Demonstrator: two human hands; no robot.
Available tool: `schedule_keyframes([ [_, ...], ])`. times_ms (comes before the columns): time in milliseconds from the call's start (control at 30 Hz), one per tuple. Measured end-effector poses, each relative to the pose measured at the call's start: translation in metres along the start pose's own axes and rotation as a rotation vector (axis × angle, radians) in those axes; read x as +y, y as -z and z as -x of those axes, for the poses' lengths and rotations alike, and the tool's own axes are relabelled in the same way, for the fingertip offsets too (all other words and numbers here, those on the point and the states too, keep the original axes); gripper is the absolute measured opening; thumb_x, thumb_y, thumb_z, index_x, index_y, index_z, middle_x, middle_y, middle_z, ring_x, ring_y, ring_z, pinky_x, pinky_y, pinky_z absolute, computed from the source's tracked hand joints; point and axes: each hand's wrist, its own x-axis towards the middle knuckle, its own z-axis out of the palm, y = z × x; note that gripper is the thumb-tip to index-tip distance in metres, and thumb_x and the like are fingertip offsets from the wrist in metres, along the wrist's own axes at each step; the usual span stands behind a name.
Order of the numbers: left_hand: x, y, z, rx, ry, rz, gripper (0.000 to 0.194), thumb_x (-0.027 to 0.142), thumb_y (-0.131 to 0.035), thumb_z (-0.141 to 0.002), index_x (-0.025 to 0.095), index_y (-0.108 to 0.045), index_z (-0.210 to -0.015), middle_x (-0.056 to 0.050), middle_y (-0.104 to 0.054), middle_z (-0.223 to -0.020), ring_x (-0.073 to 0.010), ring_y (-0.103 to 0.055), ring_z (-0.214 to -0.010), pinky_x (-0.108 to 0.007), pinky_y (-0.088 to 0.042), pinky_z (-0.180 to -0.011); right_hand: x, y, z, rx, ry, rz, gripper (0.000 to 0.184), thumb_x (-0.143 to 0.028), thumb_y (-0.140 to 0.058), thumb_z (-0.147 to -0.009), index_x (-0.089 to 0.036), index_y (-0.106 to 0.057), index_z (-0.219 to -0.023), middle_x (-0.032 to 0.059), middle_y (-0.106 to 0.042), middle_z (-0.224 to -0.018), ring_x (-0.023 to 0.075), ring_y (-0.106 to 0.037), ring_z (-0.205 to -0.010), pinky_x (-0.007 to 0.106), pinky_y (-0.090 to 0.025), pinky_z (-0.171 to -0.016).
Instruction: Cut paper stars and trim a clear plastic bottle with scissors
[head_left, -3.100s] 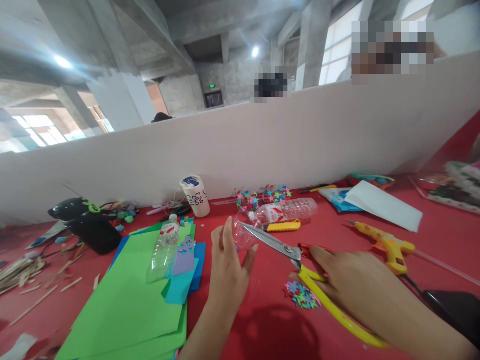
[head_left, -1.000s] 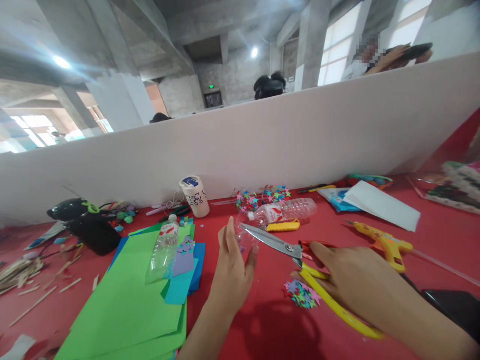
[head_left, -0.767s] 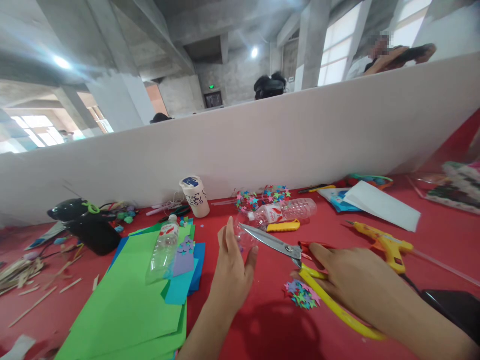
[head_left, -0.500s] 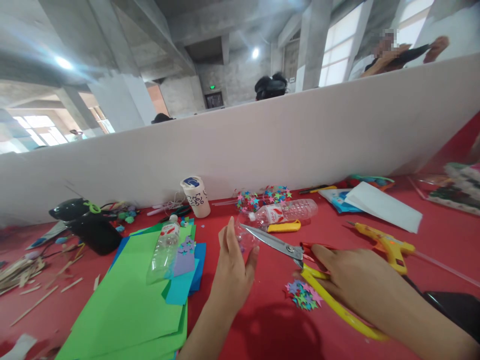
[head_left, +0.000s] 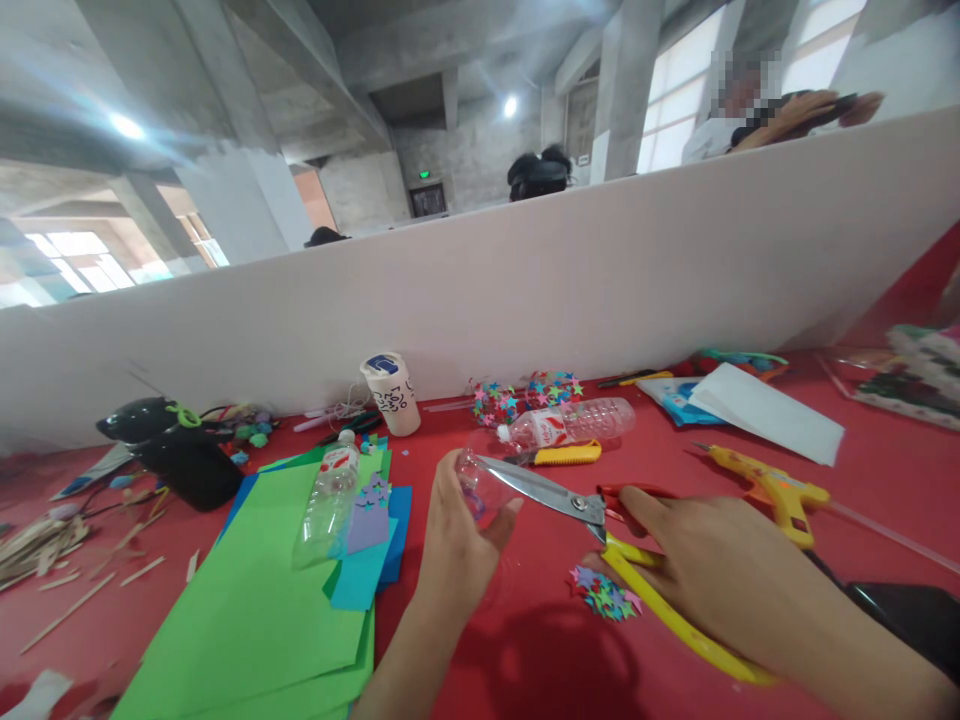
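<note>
My left hand (head_left: 459,545) is curled around a clear, rounded plastic piece (head_left: 484,487), perhaps cut from a bottle. In my right hand (head_left: 720,560) are scissors (head_left: 547,488) with one yellow and one red handle. Their blades look closed or nearly so and point left, the tips at the plastic piece; whether they touch it I cannot tell. Just below the scissors lies a pile of small coloured paper stars (head_left: 606,592). Behind the blades rest a yellow utility knife (head_left: 568,454) and a clear plastic bottle (head_left: 577,424) on its side.
Green paper sheets (head_left: 247,590) lie left, with a second bottle (head_left: 330,500) on them. A white cup (head_left: 391,395) and star-covered clear pieces (head_left: 525,398) stand by the white partition (head_left: 450,300). A yellow glue gun (head_left: 772,490) lies right; a black container (head_left: 184,455) stands left.
My left fingers have bent further over the plastic piece, which has turned and shifted slightly left. The scissors have moved slightly left. Beyond the partition, a person has shifted left.
</note>
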Motion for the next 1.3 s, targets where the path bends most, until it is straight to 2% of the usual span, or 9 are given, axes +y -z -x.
schedule_keyframes([
  [167,-0.001,-0.002,0.001,0.008,0.018,0.019,0.060,0.041,-0.066,-0.082,0.020,-0.038,-0.131,-0.015,-0.056,-0.119,-0.0286,-0.062,-0.107,-0.049,-0.052,-0.092,0.001,-0.004,0.000,-0.012,0.004,0.005,0.018,-0.034,-0.063,-0.081,-0.018,-0.065,-0.072,0.0054,-0.067,-0.046,0.0293,-0.063,-0.034,0.028,-0.010,-0.045],
  [367,-0.002,-0.003,0.001,-0.001,0.002,0.004,0.060,0.037,-0.066,-0.082,0.019,-0.037,-0.132,-0.013,-0.058,-0.115,-0.0254,-0.064,-0.097,-0.048,-0.053,-0.089,0.002,-0.004,0.001,0.013,0.005,0.040,0.010,-0.029,-0.069,-0.073,-0.019,-0.066,-0.072,0.0031,-0.063,-0.041,0.0292,-0.061,-0.032,0.028,-0.008,-0.046],
  [533,-0.002,-0.002,0.001,0.031,-0.026,-0.015,0.060,0.038,-0.065,-0.084,0.020,-0.035,-0.133,-0.016,-0.055,-0.123,-0.0303,-0.060,-0.114,-0.051,-0.051,-0.094,0.002,-0.001,0.001,0.045,0.003,0.047,0.018,-0.036,-0.070,-0.074,-0.019,-0.065,-0.071,0.0054,-0.066,-0.045,0.0310,-0.063,-0.037,0.028,-0.012,-0.047],
  [600,-0.002,-0.001,0.001,0.043,-0.027,-0.032,0.060,0.039,-0.065,-0.085,0.020,-0.035,-0.133,-0.017,-0.054,-0.126,-0.0325,-0.058,-0.119,-0.053,-0.050,-0.095,0.002,0.001,-0.001,0.051,0.013,0.043,0.016,-0.033,-0.069,-0.074,-0.019,-0.064,-0.070,0.0046,-0.065,-0.044,0.0302,-0.063,-0.037,0.028,-0.012,-0.046],
  [767,-0.004,0.000,-0.001,0.027,-0.060,-0.021,0.058,0.037,-0.064,-0.087,0.020,-0.034,-0.134,-0.018,-0.053,-0.128,-0.0292,-0.062,-0.109,-0.050,-0.052,-0.092,-0.001,0.006,-0.003,0.065,0.033,0.045,0.019,-0.034,-0.072,-0.071,-0.021,-0.058,-0.064,0.0015,-0.060,-0.041,0.0285,-0.061,-0.034,0.028,-0.014,-0.046],
  [933,-0.008,0.001,-0.002,0.078,-0.118,-0.063,0.059,0.039,-0.065,-0.087,0.021,-0.034,-0.135,-0.018,-0.054,-0.127,-0.0326,-0.057,-0.120,-0.052,-0.051,-0.095,0.000,0.005,-0.001,0.081,0.037,0.046,0.023,-0.037,-0.074,-0.068,-0.021,-0.058,-0.065,0.0009,-0.060,-0.040,0.0282,-0.061,-0.033,0.028,-0.014,-0.045],
  [1067,-0.006,0.000,0.000,0.079,-0.133,-0.061,0.060,0.038,-0.064,-0.087,0.020,-0.033,-0.136,-0.018,-0.054,-0.125,-0.0312,-0.060,-0.112,-0.054,-0.053,-0.091,0.000,0.000,-0.002,0.119,0.033,0.036,0.019,-0.037,-0.061,-0.078,-0.020,-0.061,-0.068,0.0029,-0.062,-0.042,0.0292,-0.062,-0.034,0.028,-0.014,-0.045],
  [1133,-0.004,-0.001,0.000,0.051,-0.100,-0.043,0.060,0.037,-0.064,-0.087,0.020,-0.034,-0.136,-0.017,-0.054,-0.122,-0.0292,-0.062,-0.106,-0.054,-0.054,-0.090,-0.001,-0.001,-0.002,0.129,0.036,0.024,0.026,-0.037,-0.051,-0.086,-0.019,-0.062,-0.069,0.0040,-0.063,-0.042,0.0290,-0.062,-0.033,0.029,-0.014,-0.044],
  [1300,0.000,-0.001,0.000,0.054,-0.056,-0.017,0.060,0.037,-0.065,-0.085,0.018,-0.036,-0.133,-0.019,-0.054,-0.122,-0.0338,-0.058,-0.117,-0.056,-0.051,-0.094,-0.002,-0.004,-0.002,0.119,0.046,-0.003,0.040,-0.035,-0.035,-0.095,-0.019,-0.061,-0.069,0.0037,-0.061,-0.040,0.0272,-0.059,-0.029,0.029,-0.010,-0.044],
])
